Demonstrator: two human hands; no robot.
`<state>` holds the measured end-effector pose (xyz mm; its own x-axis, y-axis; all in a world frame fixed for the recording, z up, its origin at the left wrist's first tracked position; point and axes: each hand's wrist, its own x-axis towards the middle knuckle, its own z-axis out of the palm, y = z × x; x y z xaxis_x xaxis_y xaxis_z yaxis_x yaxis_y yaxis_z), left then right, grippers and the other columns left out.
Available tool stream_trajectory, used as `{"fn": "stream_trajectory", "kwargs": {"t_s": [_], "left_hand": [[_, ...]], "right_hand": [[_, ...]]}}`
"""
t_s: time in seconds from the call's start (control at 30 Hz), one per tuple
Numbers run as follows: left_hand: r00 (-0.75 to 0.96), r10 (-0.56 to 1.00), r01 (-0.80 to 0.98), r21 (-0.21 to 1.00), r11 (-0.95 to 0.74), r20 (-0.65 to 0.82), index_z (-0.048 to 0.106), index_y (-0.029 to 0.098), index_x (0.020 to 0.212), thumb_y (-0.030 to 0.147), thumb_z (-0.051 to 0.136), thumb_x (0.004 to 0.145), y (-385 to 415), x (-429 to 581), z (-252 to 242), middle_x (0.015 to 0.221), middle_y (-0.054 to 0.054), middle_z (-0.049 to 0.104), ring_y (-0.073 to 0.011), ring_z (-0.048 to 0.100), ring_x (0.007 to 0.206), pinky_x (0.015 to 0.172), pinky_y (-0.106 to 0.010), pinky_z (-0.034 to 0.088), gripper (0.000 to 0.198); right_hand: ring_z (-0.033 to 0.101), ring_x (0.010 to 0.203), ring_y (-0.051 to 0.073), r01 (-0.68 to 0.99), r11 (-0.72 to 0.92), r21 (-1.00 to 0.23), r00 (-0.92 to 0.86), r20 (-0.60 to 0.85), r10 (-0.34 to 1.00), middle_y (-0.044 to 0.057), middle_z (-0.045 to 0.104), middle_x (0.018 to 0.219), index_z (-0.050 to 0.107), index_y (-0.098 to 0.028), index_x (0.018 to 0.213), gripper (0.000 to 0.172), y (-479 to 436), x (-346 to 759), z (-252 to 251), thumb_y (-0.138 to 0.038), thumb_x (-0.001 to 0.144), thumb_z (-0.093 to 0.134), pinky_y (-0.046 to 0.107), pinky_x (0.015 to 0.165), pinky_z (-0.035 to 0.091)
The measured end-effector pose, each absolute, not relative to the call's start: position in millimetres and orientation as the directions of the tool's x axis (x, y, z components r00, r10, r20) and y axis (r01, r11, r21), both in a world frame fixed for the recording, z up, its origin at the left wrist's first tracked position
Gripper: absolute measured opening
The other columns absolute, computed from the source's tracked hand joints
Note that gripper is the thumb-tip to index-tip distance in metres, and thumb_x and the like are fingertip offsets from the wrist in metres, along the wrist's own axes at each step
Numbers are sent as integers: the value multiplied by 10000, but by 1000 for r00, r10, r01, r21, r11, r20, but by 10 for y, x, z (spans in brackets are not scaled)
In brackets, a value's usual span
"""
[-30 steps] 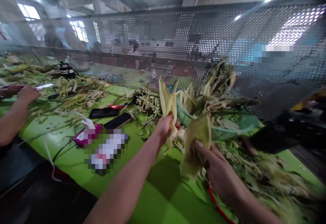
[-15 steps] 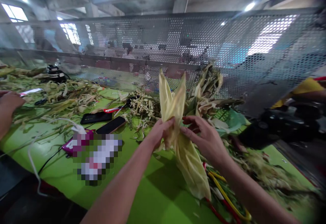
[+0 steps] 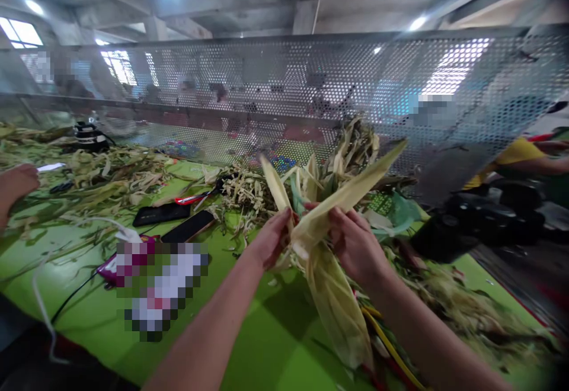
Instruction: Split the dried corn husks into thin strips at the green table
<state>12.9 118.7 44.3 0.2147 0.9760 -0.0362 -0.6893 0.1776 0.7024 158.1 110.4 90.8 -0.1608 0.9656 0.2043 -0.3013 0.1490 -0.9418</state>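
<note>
Pale yellow-green corn husks hang between my two hands above the green table. My left hand is closed on the husks at their gathered middle, its thumb and fingers pinching near a narrow upright strip. My right hand grips another husk strip, which slants up to the right. The broad lower husk drops toward the table's near side, by a yellow cord and red cords. A few strips stick up behind my fingers. What lies inside the gathered part is hidden.
A green table carries heaps of dried husks, two dark phones, a red cutter and a purple power strip with cables. Behind stands a perforated metal screen. Another person's hand is at the left.
The upper husk strips have spread apart. My right hand has gone from loosely open fingers to gripping one strip, now bent to the right. My left hand keeps hold of the husks.
</note>
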Motion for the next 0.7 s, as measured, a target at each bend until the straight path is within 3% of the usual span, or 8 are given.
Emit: {"fn": "stream_trajectory", "kwargs": {"t_s": [0.13, 0.23, 0.33, 0.4, 0.47, 0.57, 0.63, 0.7], "left_hand": [[160, 986, -645, 753, 135, -40, 603, 146, 806, 459, 687, 715, 1204, 175, 405, 659, -1, 606, -101, 553, 546, 553, -217, 438, 336], [50, 995, -584, 806, 97, -83, 527, 167, 699, 530, 600, 764, 1215, 206, 386, 546, 27, 511, -79, 434, 423, 442, -219, 343, 376], [-196, 967, -566, 824, 25, -164, 459, 185, 655, 541, 590, 778, 1298, 103, 352, 497, 48, 432, -71, 388, 421, 438, -218, 314, 399], [-297, 934, -561, 828, -2, -199, 446, 189, 687, 507, 570, 811, 1380, -38, 328, 499, 64, 417, -61, 369, 415, 434, -206, 297, 363], [-343, 919, -557, 830, -32, -195, 420, 194, 669, 501, 529, 840, 1444, -178, 315, 463, 79, 358, -56, 322, 379, 415, -204, 270, 368], [-164, 985, -620, 782, -66, -47, 483, 186, 703, 547, 544, 809, 1469, -296, 336, 540, 29, 494, -90, 467, 438, 446, -220, 354, 381], [-63, 998, -657, 752, -60, 24, 549, 176, 748, 570, 550, 793, 1451, -317, 373, 630, -22, 583, -128, 571, 550, 493, -231, 413, 397], [2, 998, -666, 745, -43, 59, 602, 167, 792, 577, 535, 800, 1421, -320, 421, 702, -64, 636, -159, 624, 663, 546, -239, 453, 416]], "right_hand": [[530, 576, 154, -436, 12, -900, -338, 176, 925, -27, 531, 562, 576, -236, 697, 170, 993, 1451, 910, -375, 781, 627, 288, 632, 467], [385, 473, 113, -456, 3, -890, -324, 169, 931, -47, 399, 487, 533, -215, 620, 206, 804, 1303, 809, -298, 782, 629, 254, 558, 419], [431, 532, 130, -401, -42, -915, -304, 90, 948, -21, 490, 610, 586, -242, 764, 161, 466, 1158, 717, -392, 795, 637, 251, 530, 407], [496, 625, 159, -233, -66, -970, -433, 43, 900, 8, 537, 692, 581, -248, 789, 237, 245, 1090, 695, -480, 838, 572, 262, 557, 423], [501, 685, 157, 3, 28, -1000, -594, 21, 804, 9, 524, 733, 550, -230, 771, 295, 138, 1066, 710, -508, 866, 524, 254, 591, 420], [444, 612, 123, 278, 255, -926, -716, -22, 698, -20, 459, 670, 497, -206, 723, 336, 262, 1157, 811, -465, 924, 426, 227, 539, 361], [464, 611, 126, 479, 496, -725, -733, -19, 680, -16, 486, 655, 522, -193, 688, 309, 448, 1298, 929, -382, 922, 450, 241, 578, 366], [544, 738, 158, 534, 650, -541, -764, 22, 645, 9, 593, 799, 621, -206, 794, 140, 623, 1461, 1061, -319, 855, 565, 271, 685, 405]]}}
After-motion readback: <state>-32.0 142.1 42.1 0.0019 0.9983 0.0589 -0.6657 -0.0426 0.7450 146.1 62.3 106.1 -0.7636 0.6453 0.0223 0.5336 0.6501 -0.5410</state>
